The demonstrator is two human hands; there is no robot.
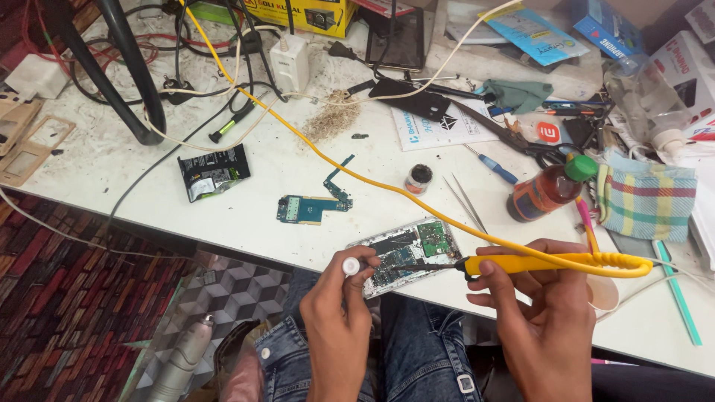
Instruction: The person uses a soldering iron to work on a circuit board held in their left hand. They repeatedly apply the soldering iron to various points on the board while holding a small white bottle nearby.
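Circuitry lies exposed in the opened silver phone body with a green board inside (408,253), which rests at the near edge of the white worktable (298,149), just ahead of the person's knees. The right hand (532,313) is clamped around the yellow-handled soldering iron (536,263), its dark tip reaching left onto the phone's innards, its yellow cable (313,145) running away across the table. The left hand (337,309) pinches a small white round-ended piece (351,266) between thumb and fingers, right beside the phone's left end. Beyond the phone lie a separate green circuit board with a ribbon tail (309,207), metal tweezers (465,202) and a small dark round pot (419,177). Farther right stand a brown bottle with a green cap (550,190) and a checked cloth (644,202); to the left lies a black battery pack (214,172).
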